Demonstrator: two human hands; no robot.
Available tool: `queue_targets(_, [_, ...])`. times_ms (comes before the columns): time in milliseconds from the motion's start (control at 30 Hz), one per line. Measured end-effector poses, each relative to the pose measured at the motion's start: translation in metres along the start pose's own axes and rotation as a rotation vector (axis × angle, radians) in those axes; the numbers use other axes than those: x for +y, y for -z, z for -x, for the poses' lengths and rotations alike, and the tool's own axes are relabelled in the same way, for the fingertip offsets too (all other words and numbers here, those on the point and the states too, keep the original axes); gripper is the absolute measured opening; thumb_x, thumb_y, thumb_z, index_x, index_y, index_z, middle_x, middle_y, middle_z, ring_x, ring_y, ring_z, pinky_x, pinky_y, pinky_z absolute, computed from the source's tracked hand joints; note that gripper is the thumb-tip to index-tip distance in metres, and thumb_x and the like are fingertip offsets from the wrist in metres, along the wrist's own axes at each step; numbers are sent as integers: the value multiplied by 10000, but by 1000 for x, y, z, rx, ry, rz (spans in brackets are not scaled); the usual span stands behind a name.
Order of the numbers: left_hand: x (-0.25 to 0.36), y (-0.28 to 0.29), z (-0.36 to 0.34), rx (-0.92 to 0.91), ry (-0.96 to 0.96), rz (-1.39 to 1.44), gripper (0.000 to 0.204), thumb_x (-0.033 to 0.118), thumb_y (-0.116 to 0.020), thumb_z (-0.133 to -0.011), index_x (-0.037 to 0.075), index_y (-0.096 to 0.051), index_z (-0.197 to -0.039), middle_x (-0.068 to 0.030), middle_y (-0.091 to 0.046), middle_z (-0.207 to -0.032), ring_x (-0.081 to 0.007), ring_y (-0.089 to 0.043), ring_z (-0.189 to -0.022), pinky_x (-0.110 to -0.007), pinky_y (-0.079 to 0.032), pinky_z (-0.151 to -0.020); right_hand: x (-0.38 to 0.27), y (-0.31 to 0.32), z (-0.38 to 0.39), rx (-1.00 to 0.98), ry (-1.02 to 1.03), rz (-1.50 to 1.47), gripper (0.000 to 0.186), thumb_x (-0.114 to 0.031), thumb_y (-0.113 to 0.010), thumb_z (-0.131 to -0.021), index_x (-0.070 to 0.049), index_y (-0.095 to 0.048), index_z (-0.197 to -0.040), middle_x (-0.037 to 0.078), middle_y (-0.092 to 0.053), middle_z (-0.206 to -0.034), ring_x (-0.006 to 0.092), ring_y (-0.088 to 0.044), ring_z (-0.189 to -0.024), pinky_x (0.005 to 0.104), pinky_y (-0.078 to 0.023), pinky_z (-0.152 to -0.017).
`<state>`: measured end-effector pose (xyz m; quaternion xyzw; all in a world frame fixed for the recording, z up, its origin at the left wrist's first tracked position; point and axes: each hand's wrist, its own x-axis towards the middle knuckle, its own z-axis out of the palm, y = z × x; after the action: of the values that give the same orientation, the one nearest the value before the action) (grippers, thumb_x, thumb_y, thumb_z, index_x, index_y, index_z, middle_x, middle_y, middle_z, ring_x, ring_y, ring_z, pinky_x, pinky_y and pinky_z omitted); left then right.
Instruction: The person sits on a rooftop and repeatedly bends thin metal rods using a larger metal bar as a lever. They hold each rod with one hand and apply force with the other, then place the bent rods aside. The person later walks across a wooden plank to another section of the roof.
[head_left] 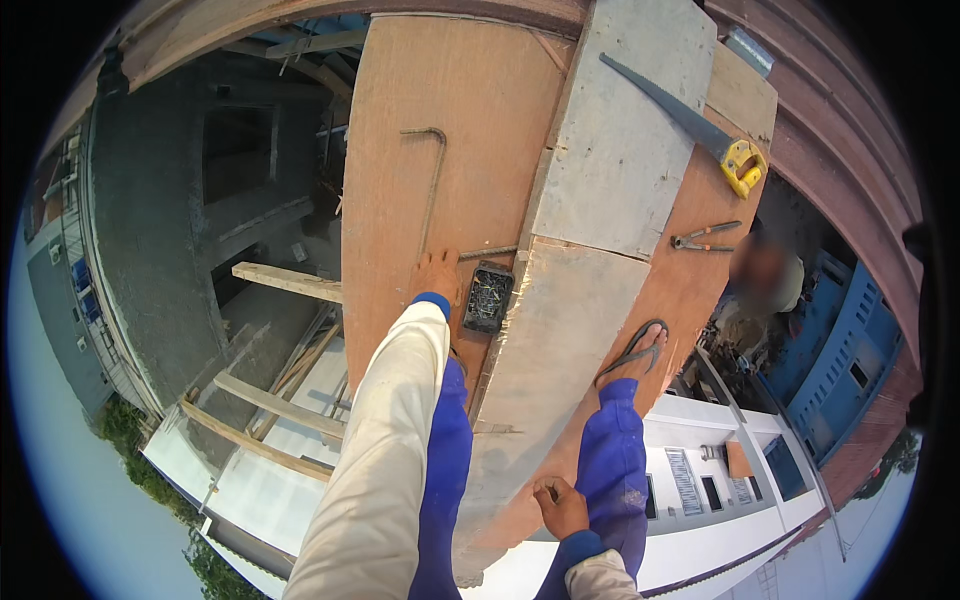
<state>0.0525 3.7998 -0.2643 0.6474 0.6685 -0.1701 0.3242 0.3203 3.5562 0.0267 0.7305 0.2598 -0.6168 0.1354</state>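
Note:
My left hand (436, 274) reaches down onto the reddish plywood (390, 220), its fingers closed at the lower end of a bent steel bar (433, 185). The bar runs away from me and hooks left at its far end. A short ribbed rod (488, 253) sticks out to the right of these fingers. Just right of the hand sits a black tray (487, 325) of nails. My right hand (564, 507) hangs low near my right knee, fingers curled together; whatever they may hold is too small to make out.
A handsaw (742, 168) with a yellow handle and pincers (707, 238) lie on the right. Raised grey boards (590, 290) run between my feet. Open drops flank the platform, with timber beams (285, 280) at left. A person (768, 275) is below at right.

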Motion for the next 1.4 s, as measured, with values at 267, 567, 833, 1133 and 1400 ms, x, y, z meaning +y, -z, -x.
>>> queue_targets(267, [-3, -2, -12, -93, -115, -235, 261, 146, -555, -934, 77, -626, -1176, -127, -636, -1196, -349, -599, -1175, -477, -498, -978, -2, 6, -5, -20, 108, -113, 216, -262, -704, -954, -70, -716, -1052, 145, -733, -856, 278, -728, -768, 363, -569, -722])
queue_targets(567, [31, 129, 34, -263, 5, -224, 257, 230, -674, -892, 23, -729, -1035, -180, -720, -1009, -373, -715, -951, -472, -574, -808, 15, -5, -10, -23, 131, -65, 205, -263, -699, -950, -73, -717, -1025, 145, -734, -834, 306, -724, -765, 403, -570, -743])
queue_targets(833, [50, 211, 164, -323, -231, 4, 204, 209, -649, -938, 21, -692, -1002, -139, -725, -926, -389, -703, -864, -503, -547, -757, -88, 58, -37, 478, 698, 420, 387, -248, -693, -933, -122, -613, -1290, 117, -611, -1309, 285, -609, -1163, 426, -460, -1000])
queue_targets(1133, [129, 163, 209, -82, -305, 392, 585, 221, -682, -933, 53, -490, -1460, -197, -518, -1477, -410, -488, -1337, -454, -391, -1115, -19, 174, -100, 157, 427, 395, 365, -389, -493, -1056, -64, -655, -1089, 234, -704, -903, 444, -671, -851, 523, -517, -740])
queue_targets(1400, [121, 157, 403, -674, 396, 40, 787, 579, -681, -863, 194, -462, -1513, -192, -284, -1643, -486, -339, -1445, -550, -311, -1184, 164, 228, -235, 617, 110, 31, 371, -344, -514, -1032, -68, -706, -1189, 167, -737, -863, 399, -698, -917, 448, -521, -835])
